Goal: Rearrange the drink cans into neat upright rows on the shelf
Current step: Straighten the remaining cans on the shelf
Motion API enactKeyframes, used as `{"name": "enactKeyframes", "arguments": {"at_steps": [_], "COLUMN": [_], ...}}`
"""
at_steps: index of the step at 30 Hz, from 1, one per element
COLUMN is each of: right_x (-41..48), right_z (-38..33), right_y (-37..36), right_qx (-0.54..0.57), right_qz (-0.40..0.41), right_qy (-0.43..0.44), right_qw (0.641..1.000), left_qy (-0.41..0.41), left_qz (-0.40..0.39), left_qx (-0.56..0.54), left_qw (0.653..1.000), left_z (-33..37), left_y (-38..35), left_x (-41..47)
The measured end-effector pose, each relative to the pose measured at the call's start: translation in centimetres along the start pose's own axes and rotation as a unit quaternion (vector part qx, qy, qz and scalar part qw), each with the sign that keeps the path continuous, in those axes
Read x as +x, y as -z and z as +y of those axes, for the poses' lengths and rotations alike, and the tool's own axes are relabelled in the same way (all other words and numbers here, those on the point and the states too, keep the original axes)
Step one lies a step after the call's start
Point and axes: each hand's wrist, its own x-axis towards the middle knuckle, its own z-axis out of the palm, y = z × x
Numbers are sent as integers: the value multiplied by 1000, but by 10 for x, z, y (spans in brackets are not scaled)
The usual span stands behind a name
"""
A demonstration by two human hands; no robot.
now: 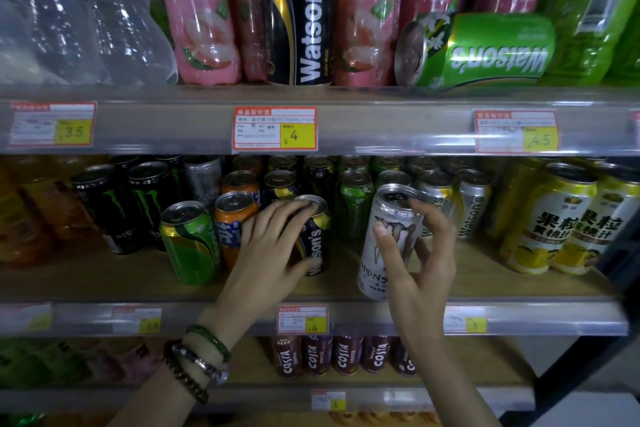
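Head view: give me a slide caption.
Left hand grips a black Watson's can while right hand holds a white Monster can.

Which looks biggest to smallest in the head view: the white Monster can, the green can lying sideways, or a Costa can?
1. green can, lying sideways
2. white Monster can in the right hand; nearer the camera, so unsure
3. Costa can
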Motion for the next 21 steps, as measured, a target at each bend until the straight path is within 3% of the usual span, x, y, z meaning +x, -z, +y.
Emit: {"name": "enactKeyframes", "arguments": {"at_steps": [3, 14, 21], "right_x": [-1, 4, 4], "right_z": [1, -2, -3], "right_y": [0, 6, 12], "right_qx": [-1, 0, 2], "right_qz": [1, 3, 10], "right_qy": [-7, -3, -10], "right_qw": [1000, 1000, 1000], "left_qy": [7, 53, 65], "left_qz": [-31, -58, -52], "left_qx": [47, 19, 60], "left_qw": [998, 997, 995], "left_z": [1, 8, 10], "left_y": [0, -18, -25], "left_x": [0, 40, 43]}}
